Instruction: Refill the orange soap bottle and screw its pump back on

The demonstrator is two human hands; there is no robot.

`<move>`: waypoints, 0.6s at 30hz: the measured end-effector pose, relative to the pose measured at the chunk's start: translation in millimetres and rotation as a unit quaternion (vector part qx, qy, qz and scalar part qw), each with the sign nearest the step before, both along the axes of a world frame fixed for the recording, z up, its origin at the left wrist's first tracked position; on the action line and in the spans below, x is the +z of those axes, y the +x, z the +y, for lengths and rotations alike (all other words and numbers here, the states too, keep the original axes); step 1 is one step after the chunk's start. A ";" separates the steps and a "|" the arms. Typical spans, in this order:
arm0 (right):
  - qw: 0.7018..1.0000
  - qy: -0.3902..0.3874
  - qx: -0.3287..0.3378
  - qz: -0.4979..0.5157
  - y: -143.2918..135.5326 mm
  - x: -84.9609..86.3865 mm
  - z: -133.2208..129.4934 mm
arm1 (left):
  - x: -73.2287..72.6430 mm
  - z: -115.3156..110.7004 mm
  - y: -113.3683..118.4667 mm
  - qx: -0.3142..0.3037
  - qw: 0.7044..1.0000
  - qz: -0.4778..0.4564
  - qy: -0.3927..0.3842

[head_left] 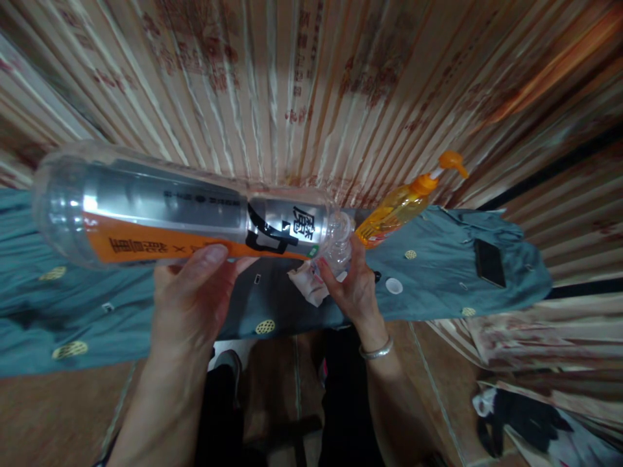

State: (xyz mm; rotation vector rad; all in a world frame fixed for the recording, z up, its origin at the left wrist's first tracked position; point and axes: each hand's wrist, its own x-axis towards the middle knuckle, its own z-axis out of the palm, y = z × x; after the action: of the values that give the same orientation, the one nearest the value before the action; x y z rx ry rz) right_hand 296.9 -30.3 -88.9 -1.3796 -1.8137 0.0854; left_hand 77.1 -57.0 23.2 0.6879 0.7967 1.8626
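Note:
A large clear plastic bottle (pixel 199 217) with a silver, orange and black label lies sideways in the air, its neck pointing right. My left hand (pixel 195 285) grips its body from below, thumb along the orange strip. At the neck, my right hand (pixel 353 282) has its thumb and fingers closed around the clear plastic; a bracelet (pixel 376 350) circles that wrist. Just beyond the right hand stands a yellow pump bottle (pixel 396 211) with an orange pump head. Below the neck, partly covered by my right hand, is a crumpled white packet (pixel 309 285).
A teal patterned cloth (pixel 433 285) covers the narrow table. On its right part lie a white round cap (pixel 394 285) and a dark phone (pixel 490 263). A pleated curtain (pixel 272 84) hangs right behind the table. Bags (pixel 530 421) are at the lower right.

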 end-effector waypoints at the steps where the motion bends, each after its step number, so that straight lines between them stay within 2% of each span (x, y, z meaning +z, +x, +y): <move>1: 1.000 0.000 -0.001 0.000 0.0 -0.2 0.1 | -0.1 0.2 -0.2 0.000 1.000 0.000 0.000; 13: 1.000 -0.024 -0.010 0.012 -0.3 -0.2 -0.1 | -0.4 -0.5 1.4 0.009 1.000 0.014 0.007; 18: 1.000 -0.010 0.000 0.014 -0.5 0.6 0.4 | -0.7 -1.3 0.1 0.005 1.000 0.018 0.008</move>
State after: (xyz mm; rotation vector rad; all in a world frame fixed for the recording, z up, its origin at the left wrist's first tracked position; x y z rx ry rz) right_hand 296.4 -29.9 -88.3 -1.3846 -1.7946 0.1223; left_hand 77.3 -58.3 22.5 0.7299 0.8100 1.8733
